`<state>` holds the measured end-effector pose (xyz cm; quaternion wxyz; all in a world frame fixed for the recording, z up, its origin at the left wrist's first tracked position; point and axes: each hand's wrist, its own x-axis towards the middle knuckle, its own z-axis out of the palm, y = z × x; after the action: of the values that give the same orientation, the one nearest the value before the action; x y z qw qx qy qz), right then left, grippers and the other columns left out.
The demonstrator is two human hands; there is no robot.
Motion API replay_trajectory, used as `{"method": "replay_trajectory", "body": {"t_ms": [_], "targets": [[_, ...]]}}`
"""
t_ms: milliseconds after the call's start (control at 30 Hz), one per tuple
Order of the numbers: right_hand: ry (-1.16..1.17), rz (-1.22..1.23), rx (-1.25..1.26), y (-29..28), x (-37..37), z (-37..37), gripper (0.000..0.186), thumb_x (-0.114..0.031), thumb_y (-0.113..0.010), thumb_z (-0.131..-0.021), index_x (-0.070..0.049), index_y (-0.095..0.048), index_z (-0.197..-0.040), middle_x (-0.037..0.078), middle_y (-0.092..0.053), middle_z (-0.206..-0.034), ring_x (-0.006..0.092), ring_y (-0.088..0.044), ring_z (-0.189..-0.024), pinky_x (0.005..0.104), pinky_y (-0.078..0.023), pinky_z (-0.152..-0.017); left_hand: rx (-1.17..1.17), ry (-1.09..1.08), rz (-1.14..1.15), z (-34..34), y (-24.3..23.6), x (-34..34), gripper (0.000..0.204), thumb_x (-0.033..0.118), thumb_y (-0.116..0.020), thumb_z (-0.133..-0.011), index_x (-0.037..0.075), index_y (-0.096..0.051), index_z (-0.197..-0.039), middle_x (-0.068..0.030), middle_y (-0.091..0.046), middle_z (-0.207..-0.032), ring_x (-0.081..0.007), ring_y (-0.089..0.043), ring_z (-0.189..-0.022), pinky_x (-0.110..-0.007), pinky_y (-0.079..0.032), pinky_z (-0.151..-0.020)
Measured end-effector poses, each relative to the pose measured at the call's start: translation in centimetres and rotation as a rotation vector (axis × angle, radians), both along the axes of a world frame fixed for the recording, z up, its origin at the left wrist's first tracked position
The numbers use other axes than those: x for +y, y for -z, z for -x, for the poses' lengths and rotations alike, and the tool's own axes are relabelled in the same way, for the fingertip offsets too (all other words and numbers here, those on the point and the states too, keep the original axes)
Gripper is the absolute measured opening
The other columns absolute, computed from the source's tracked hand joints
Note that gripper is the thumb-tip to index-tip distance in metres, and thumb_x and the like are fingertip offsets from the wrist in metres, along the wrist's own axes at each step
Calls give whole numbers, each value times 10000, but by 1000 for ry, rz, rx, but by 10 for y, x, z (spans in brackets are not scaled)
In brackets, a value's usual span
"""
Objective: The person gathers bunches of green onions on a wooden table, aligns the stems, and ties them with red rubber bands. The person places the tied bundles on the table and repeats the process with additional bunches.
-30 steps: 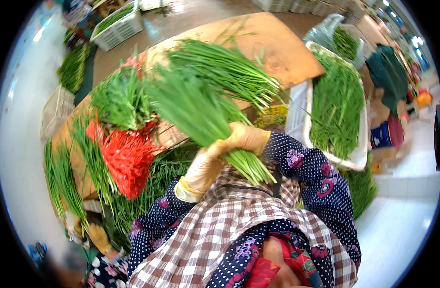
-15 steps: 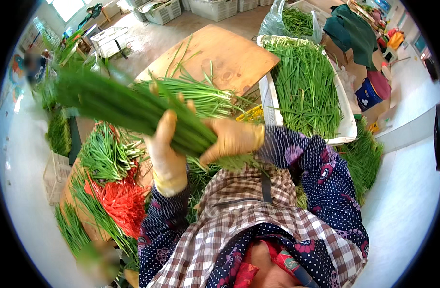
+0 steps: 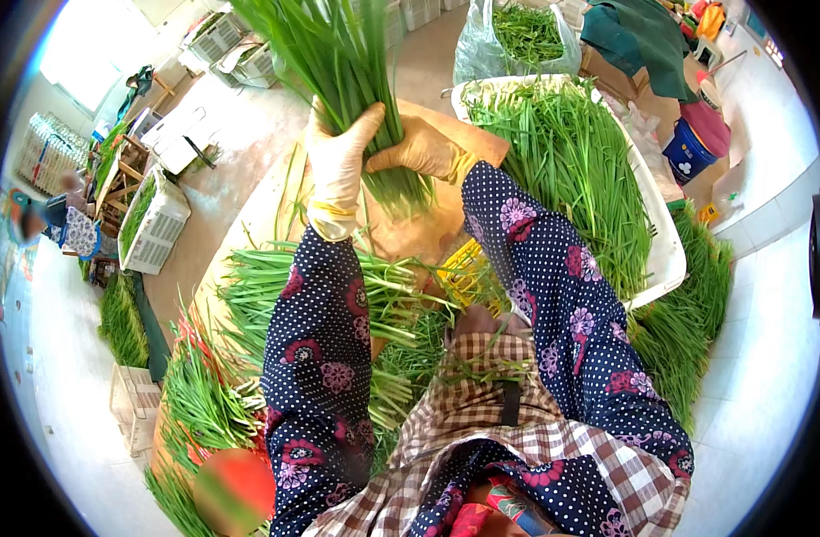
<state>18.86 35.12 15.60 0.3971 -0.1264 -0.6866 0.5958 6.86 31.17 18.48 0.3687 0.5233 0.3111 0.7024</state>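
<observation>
Both my hands wear pale yellowish gloves. Held upright over the wooden table (image 3: pixel 258 204) is a thick bunch of garlic chives (image 3: pixel 343 58), its leaves fanning upward. My left hand (image 3: pixel 338 161) wraps around its left side with the thumb across the front. On the right side, my right hand (image 3: pixel 420 154) grips it near the lower end. Under my left forearm, loose garlic chives (image 3: pixel 262 286) lie across the table. A tied-looking pile of garlic chives (image 3: pixel 204 403) with red strands (image 3: pixel 191 329) lies nearer on the left, partly hidden by my sleeve.
A white crate (image 3: pixel 667 268) full of garlic chives stands right of the table, beside a yellow plastic crate (image 3: pixel 463 273). Behind it sits a clear plastic bag (image 3: pixel 471 49). A blue bucket (image 3: pixel 684 154) is farther right. More greens (image 3: pixel 687 349) lie at the right; a white basket (image 3: pixel 164 228) stands left.
The bunch has swung from slanting leftward to upright and moved farther away, over the table's far part. My arms have stretched forward with it; both hands keep their hold. The view has shifted.
</observation>
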Motion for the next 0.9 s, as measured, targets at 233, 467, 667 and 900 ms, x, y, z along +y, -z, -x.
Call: {"method": "replay_trajectory", "body": {"t_ms": [233, 467, 667, 900], "targets": [[42, -12, 26, 3, -3, 14, 493, -86, -756, -686, 15, -544, -1120, 82, -619, -1015, 177, -557, -923, 293, -457, -823, 71, -24, 18, 9, 1, 2, 372, 71, -720, -732, 17, -534, -1049, -48, -606, -919, -123, -585, -794, -247, -490, -709], [258, -232, -216, 15, -9, 19, 487, -191, -696, -776, 11, -498, -1173, 110, -582, -1087, 216, -540, -1002, 329, -430, -869, 98, -64, -31, 12, -10, -25, 453, 201, -791, -639, 19, -576, -994, -31, -584, -834, -126, -555, -730, -260, -467, -650], [59, -197, -202, -20, -74, 45, 518, -281, -700, -790, 23, -501, -1159, 59, -582, -1064, 137, -547, -917, 258, -458, -777, 108, -136, -260, 52, -13, -78, 485, 164, -761, -677, 15, -561, -1094, -34, -594, -916, -123, -553, -857, -252, -458, -780], [-220, -197, -320, -67, -201, 140, 329, -187, -654, -796, 36, -581, -1026, 78, -633, -944, 141, -590, -839, 267, -467, -741, -117, -79, 234, 128, -60, -245, 258, 115, -681, -713, 18, -531, -899, -28, -550, -750, -121, -540, -657, -251, -479, -611]]}}
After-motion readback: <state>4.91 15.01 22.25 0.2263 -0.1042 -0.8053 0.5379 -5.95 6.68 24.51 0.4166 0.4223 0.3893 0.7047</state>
